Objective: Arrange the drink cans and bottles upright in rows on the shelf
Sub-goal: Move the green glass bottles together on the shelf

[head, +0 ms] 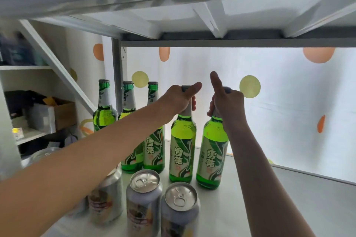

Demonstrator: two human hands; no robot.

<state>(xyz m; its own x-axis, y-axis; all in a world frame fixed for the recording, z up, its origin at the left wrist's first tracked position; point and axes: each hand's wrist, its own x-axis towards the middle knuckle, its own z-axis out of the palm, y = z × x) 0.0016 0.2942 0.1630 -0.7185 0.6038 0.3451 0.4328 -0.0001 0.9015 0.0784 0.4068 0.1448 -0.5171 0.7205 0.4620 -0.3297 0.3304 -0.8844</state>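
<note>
A: Head view. Where do the fingers sit on the bottles?

B: The left hand (180,98) is curled round the neck of one green bottle (182,152), just under its cap, with the thumb stretched out toward 2 o'clock. The right hand (226,102) wraps the neck of a second green bottle (212,154) the same way, thumb pointing up toward 12 o'clock. Both grips are closed tight on the glass; the two thumbs nearly meet.

A: And the bottles themselves?

B: Both stand upright on the pale shelf (260,198), just beside each other, near the centre of the view. The right-hand one leans very slightly.

A: What lies around them?

B: At 9 o'clock from the held pair, three more green bottles (105,106) stand upright in a row along the back, partly hidden by the left forearm. At 6 o'clock, close to the camera, three silver cans (143,196) stand upright with their pull tabs showing; the leftmost is half covered by the arm.

A: Further out?

B: Behind everything hangs a white curtain (279,121) with orange and green dots. The underside of an upper shelf (192,15) fills 12 o'clock. At 9 o'clock, a side rack (25,67) holds boxes, blurred.
</note>
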